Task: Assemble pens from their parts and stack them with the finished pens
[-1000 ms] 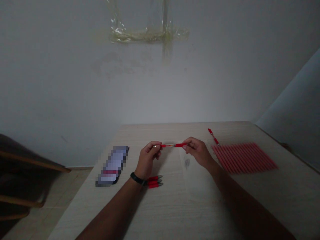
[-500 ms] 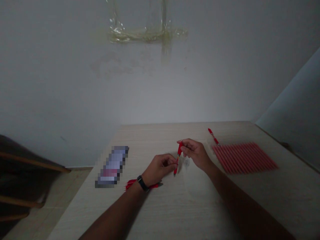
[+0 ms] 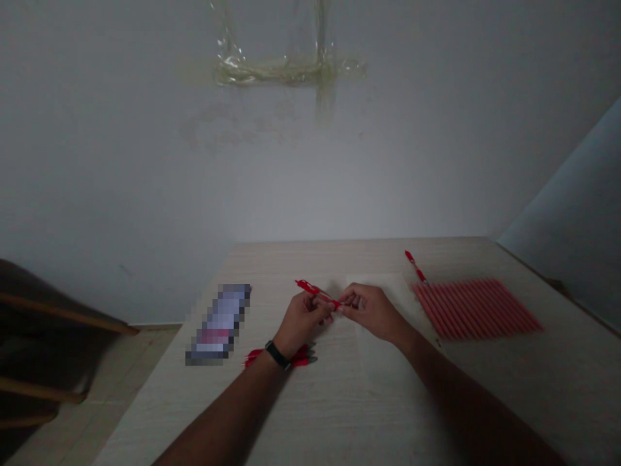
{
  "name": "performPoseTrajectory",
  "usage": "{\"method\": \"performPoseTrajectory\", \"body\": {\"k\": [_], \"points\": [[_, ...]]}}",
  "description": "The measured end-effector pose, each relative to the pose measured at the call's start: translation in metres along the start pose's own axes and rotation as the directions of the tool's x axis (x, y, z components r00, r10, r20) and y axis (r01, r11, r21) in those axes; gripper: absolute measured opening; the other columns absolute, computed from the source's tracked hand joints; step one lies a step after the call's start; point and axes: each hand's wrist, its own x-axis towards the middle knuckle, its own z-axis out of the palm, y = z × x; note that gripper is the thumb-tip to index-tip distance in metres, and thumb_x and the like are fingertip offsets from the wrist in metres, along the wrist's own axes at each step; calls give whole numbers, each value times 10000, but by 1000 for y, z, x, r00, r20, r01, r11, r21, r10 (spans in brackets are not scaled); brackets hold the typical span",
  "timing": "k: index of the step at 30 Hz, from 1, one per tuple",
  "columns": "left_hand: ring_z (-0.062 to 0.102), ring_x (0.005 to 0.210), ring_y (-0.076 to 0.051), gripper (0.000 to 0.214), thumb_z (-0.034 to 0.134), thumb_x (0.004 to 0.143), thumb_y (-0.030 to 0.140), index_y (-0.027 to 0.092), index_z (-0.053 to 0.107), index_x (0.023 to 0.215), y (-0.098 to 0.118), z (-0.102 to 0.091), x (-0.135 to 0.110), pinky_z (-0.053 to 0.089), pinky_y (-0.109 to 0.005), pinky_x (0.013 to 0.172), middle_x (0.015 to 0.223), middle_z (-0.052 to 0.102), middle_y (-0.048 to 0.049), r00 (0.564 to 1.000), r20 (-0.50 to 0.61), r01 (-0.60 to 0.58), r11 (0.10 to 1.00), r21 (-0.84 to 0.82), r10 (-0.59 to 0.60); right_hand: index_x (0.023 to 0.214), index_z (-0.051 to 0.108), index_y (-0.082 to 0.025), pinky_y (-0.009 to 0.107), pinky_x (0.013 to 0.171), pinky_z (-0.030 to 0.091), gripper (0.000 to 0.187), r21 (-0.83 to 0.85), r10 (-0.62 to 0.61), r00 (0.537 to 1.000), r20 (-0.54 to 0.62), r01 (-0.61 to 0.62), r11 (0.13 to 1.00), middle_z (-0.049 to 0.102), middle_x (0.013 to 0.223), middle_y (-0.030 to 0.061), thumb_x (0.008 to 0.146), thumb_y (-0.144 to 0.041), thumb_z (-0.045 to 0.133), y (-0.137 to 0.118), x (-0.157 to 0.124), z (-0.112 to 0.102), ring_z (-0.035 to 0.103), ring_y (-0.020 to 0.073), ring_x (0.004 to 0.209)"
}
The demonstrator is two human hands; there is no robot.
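Observation:
A red pen [image 3: 306, 286] slants between my two hands, its clip end pointing up and to the left. My left hand [image 3: 301, 322] has its fingers closed around the pen's middle. With thumb and fingertips, my right hand [image 3: 371, 312] pinches its lower right end. Beneath my left wrist lies a small pile of red pens [image 3: 303, 357] with grey tips, partly covered by the wrist and its dark band [image 3: 277, 355].
At right, many slim red sticks [image 3: 478, 308] lie side by side in a row. One red pen [image 3: 416, 266] lies at their far left corner. A blurred phone-like slab [image 3: 218, 323] is on the table's left. A pale sheet [image 3: 381, 362] lies under my right arm.
The pen has gone from nearly upright to slanting, its clip end now up and left. My right hand has moved down from the top end to the lower right end.

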Motion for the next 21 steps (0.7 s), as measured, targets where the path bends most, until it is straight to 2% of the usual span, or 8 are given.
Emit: {"method": "performPoseTrajectory", "body": {"k": [7, 10, 12, 14, 17, 19, 21], "points": [[534, 556, -126, 255, 763, 784, 386, 142, 704, 740, 1, 2, 0, 401, -236, 537, 630, 639, -27, 1000, 24, -17, 999, 44, 16, 906, 709, -223, 260, 642, 430, 54, -208, -102, 994, 23, 105, 973, 674, 832, 12, 864, -256, 705, -7, -1, -4, 591, 140, 704], [558, 610, -135, 242, 770, 776, 382, 154, 709, 828, 2, 2, -1, 427, -238, 562, 744, 678, -46, 999, 15, -30, 999, 36, 29, 921, 707, -224, 259, 642, 420, 61, -311, -135, 991, 10, 132, 941, 680, 835, 17, 880, -263, 684, -7, 1, -13, 599, 144, 708], [567, 628, -133, 255, 760, 789, 374, 166, 701, 924, 2, 1, -2, 442, -238, 585, 789, 685, -44, 999, 5, -35, 998, 43, 34, 934, 706, -219, 263, 640, 420, 87, -386, -123, 991, -44, 96, 917, 690, 844, 26, 896, -282, 659, 0, 4, -27, 608, 150, 705], [564, 630, -128, 272, 735, 819, 371, 177, 686, 1003, 2, -1, -2, 445, -239, 601, 793, 678, -35, 999, 7, -48, 996, 75, 48, 936, 701, -208, 273, 656, 429, 127, -455, -76, 986, -150, -1, 891, 709, 870, 42, 915, -302, 618, 12, 7, -51, 623, 159, 713], [566, 645, -132, 269, 700, 856, 370, 178, 676, 1042, 1, -2, -4, 439, -244, 613, 793, 668, -36, 996, 44, -84, 986, 147, 78, 880, 709, -185, 281, 661, 431, 178, -548, 10, 942, -336, -204, 811, 724, 836, 59, 889, -329, 605, 39, 7, -98, 631, 180, 710], [570, 657, -138, 268, 675, 876, 363, 178, 669, 1070, 0, -2, -4, 435, -248, 619, 798, 667, -39, 993, 83, -103, 976, 192, 89, 830, 720, -175, 281, 651, 421, 196, -550, 120, 867, -483, -407, 729, 728, 786, 68, 865, -333, 609, 58, 2, -130, 636, 188, 696], [574, 670, -142, 269, 654, 891, 354, 180, 659, 1097, -2, -2, -5, 430, -251, 627, 818, 672, -43, 989, 112, -117, 964, 240, 92, 804, 732, -170, 282, 648, 420, 221, -516, 209, 800, -562, -537, 667, 737, 774, 77, 860, -343, 607, 76, -7, -155, 648, 196, 701]]}}
